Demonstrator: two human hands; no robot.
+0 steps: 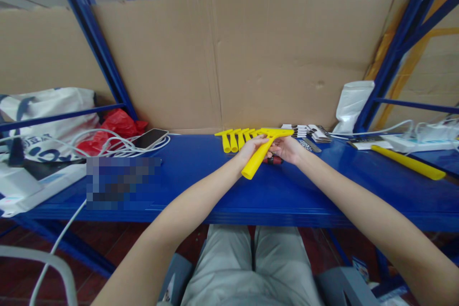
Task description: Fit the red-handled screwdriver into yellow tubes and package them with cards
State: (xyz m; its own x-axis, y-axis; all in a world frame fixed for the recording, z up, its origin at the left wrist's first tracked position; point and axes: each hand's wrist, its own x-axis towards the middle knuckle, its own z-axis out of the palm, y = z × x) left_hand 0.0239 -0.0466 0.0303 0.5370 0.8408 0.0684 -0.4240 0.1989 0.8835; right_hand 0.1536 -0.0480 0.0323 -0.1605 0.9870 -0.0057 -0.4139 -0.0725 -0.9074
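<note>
Yellow tool: a T-shaped yellow tool (256,162) is held over the middle of the blue table (193,167); its head is turned to the far side, and its hollow handle is pointed near and slightly left.
Left hand: the neck, where handle and head are joined, is gripped by the left hand (252,146), with the thumb laid on the upper side.
Right hand: the head is held from below and from the right by the right hand (286,149), its fingers curled in toward the neck; the exact fingertip contact is hidden.
Step in hand: the tool appears to be handled or inspected at its neck, judged from both hands being gathered there.
Next move: a steady two-handed hold is called for, since the handle is left unsupported at its near end and could be tipped by a loose grip.
Tool row: several similar yellow tools (234,142) are lined up just left of the hands, handles near, heads far.
Dark red item: a dark red item (274,159) is partly covered by the hands; what it is cannot be told.
Packets: black-and-white packets (317,133) are laid beyond the right hand.
Yellow tube: a loose yellow tube (409,162) is set well apart, at the right.
</note>
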